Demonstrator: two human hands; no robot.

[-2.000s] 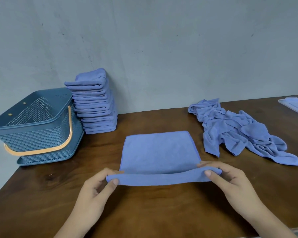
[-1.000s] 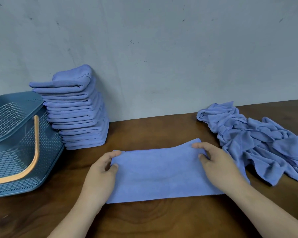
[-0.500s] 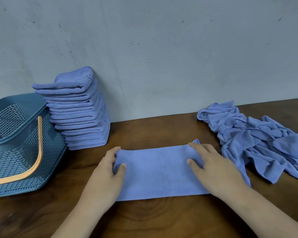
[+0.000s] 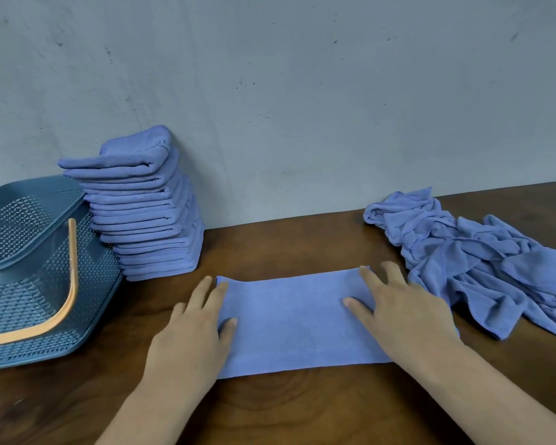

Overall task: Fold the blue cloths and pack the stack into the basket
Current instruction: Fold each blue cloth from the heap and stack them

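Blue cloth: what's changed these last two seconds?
The rectangular blue cloth was folded in half, near edge carried to the far edge. The left hand and right hand released their pinches and press flat on its ends. The folded blue cloth stack, perforated blue plastic basket and crumpled blue cloth pile stayed put.

Plain indoor work spot, exact type unclear: scuffed grey wall (image 4: 302, 91), dark wooden tabletop (image 4: 286, 239) against it, tall stack of folded blue cloths (image 4: 148, 213), heap of unfolded ones (image 4: 479, 268), perforated plastic basket (image 4: 29, 284).
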